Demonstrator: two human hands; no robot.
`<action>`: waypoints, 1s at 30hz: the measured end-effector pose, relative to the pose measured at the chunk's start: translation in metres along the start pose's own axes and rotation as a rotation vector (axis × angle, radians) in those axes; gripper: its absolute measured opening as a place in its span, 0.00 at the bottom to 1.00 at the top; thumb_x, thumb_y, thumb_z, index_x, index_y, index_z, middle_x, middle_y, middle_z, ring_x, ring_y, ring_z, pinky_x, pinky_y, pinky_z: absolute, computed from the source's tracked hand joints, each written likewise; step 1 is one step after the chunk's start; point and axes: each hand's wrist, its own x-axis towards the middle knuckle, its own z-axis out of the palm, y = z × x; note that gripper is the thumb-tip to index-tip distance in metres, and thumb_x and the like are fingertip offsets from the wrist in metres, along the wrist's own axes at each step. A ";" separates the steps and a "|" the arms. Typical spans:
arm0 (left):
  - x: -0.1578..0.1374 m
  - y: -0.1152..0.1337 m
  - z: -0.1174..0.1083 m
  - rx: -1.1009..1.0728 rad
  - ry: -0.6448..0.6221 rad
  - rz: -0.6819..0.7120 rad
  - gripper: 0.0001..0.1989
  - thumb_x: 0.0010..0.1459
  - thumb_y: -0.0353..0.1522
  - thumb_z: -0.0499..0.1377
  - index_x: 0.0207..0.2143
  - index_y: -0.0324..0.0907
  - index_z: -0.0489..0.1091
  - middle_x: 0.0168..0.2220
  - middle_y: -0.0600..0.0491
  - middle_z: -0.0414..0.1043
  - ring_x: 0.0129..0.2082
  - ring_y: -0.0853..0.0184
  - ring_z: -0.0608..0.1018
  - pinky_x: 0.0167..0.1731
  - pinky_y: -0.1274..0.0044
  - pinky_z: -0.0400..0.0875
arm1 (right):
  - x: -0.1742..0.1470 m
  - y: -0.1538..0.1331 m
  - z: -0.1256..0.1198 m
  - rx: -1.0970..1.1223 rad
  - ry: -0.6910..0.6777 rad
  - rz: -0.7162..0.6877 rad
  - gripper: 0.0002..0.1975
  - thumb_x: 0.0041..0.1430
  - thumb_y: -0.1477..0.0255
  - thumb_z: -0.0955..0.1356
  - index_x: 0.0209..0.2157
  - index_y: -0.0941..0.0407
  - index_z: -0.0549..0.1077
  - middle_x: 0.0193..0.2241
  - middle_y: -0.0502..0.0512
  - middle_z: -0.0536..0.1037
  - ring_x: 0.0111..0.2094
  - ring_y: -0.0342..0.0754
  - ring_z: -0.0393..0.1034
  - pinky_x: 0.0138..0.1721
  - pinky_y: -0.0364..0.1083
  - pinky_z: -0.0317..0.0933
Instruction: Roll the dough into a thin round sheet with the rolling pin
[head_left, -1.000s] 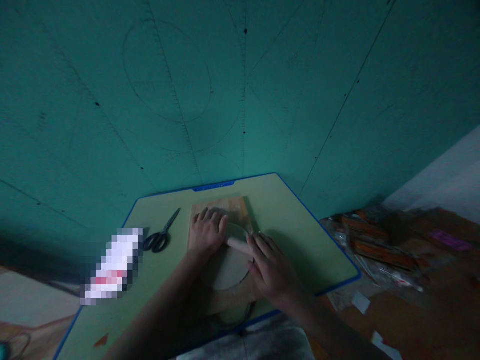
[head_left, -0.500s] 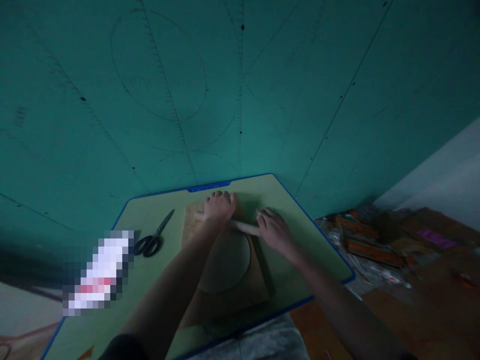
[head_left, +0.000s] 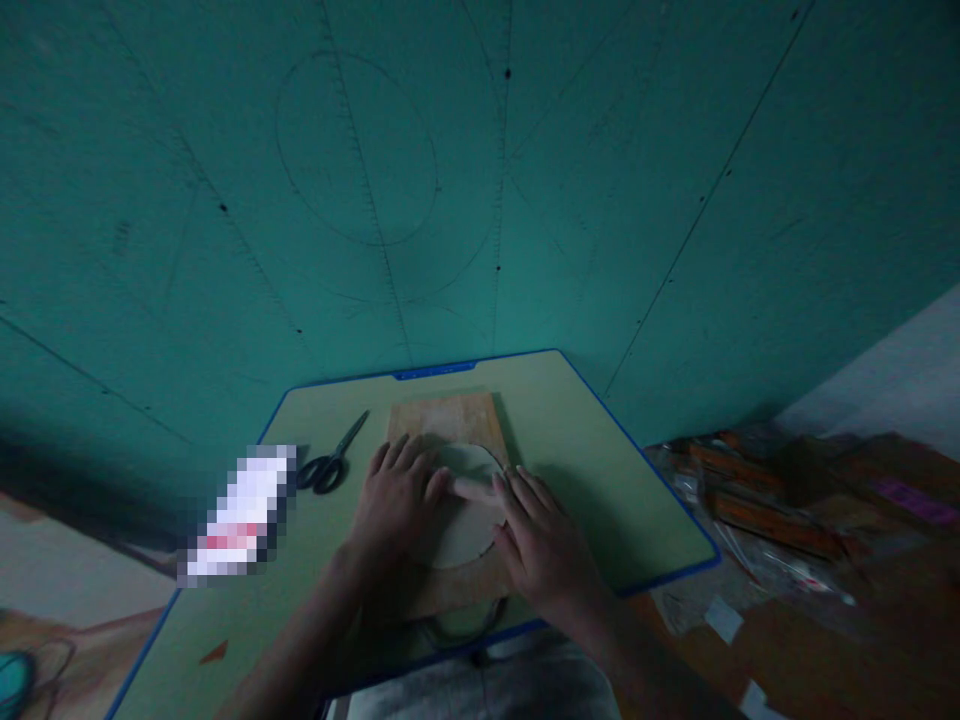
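Observation:
A pale round sheet of dough (head_left: 454,540) lies flat on a wooden board (head_left: 442,410) on the small table. Across the dough runs a light wooden rolling pin (head_left: 474,491), its middle showing between my hands. My left hand (head_left: 397,495) is closed over the pin's left end, palm down. On the right end rests my right hand (head_left: 536,535), with its fingers over the pin and the thumb nearer to me. Both ends of the pin are hidden under the hands.
Black-handled scissors (head_left: 324,472) lie left of the board, beside a blurred white-and-red item (head_left: 240,515). The table (head_left: 577,450) has a blue rim and stands against a green wall (head_left: 465,200). Plastic-wrapped packages (head_left: 772,510) lie on the floor at right.
Both hands and the rolling pin have come back toward me, from the board's far part to the middle of the dough. The pin's left end is now covered. The view has shifted slightly.

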 end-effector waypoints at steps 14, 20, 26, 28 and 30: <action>-0.134 0.040 -0.018 -0.067 0.188 0.071 0.34 0.62 0.25 0.49 0.70 0.44 0.50 0.58 0.43 0.73 0.55 0.55 0.77 0.48 0.65 0.77 | 0.002 0.007 -0.003 0.072 -0.008 -0.054 0.20 0.70 0.66 0.60 0.58 0.58 0.70 0.59 0.64 0.72 0.65 0.60 0.59 0.60 0.62 0.63; -0.150 0.074 -0.012 -0.196 0.092 0.067 0.47 0.52 0.17 0.46 0.73 0.45 0.37 0.64 0.48 0.66 0.57 0.63 0.77 0.48 0.75 0.78 | 0.046 0.008 0.015 0.186 -0.016 -0.094 0.16 0.70 0.69 0.59 0.46 0.54 0.77 0.50 0.60 0.77 0.62 0.57 0.62 0.63 0.62 0.58; -0.154 0.078 -0.009 -0.271 0.186 0.009 0.45 0.55 0.17 0.46 0.73 0.48 0.40 0.68 0.45 0.59 0.58 0.62 0.75 0.47 0.75 0.79 | 0.080 -0.014 0.027 0.156 -0.099 -0.127 0.16 0.69 0.72 0.60 0.46 0.55 0.78 0.49 0.59 0.79 0.57 0.54 0.67 0.62 0.57 0.59; -0.159 0.064 -0.021 -0.308 0.137 -0.004 0.42 0.57 0.18 0.46 0.72 0.48 0.43 0.67 0.46 0.60 0.58 0.64 0.75 0.48 0.77 0.78 | 0.078 -0.021 0.024 0.126 -0.123 -0.158 0.17 0.68 0.74 0.59 0.49 0.57 0.77 0.51 0.60 0.78 0.57 0.54 0.67 0.62 0.57 0.59; -0.165 0.048 -0.032 -0.308 0.136 -0.003 0.41 0.58 0.17 0.44 0.72 0.48 0.42 0.65 0.48 0.65 0.59 0.65 0.74 0.51 0.75 0.77 | 0.071 -0.027 0.018 0.068 -0.136 -0.190 0.19 0.66 0.75 0.59 0.51 0.58 0.76 0.54 0.63 0.76 0.58 0.55 0.66 0.63 0.59 0.57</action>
